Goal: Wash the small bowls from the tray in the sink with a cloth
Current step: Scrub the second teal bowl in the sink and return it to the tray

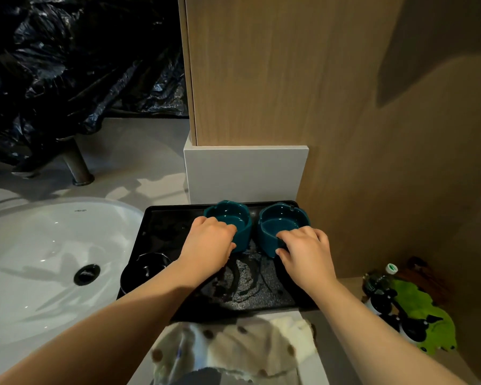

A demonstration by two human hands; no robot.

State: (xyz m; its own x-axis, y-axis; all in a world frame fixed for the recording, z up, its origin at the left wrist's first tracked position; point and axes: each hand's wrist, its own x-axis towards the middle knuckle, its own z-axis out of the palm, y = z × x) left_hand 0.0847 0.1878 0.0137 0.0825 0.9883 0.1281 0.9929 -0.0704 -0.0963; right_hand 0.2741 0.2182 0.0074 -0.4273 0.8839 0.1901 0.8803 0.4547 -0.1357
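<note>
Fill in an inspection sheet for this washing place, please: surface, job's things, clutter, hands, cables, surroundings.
Surface: grey counter with a white sink on the left; no bowl in the sink.
Job's things: black tray holds the left teal bowl and right teal bowl at its far edge, and a black bowl at its near left corner; dotted cloth lies by the tray's near edge.
Clutter: bottle and a green thing at the right.
Hands: left hand grips the left teal bowl; right hand grips the right teal bowl.
Cables: nothing seen.
Surroundings: tap, black plastic sheet, wooden panel.
</note>
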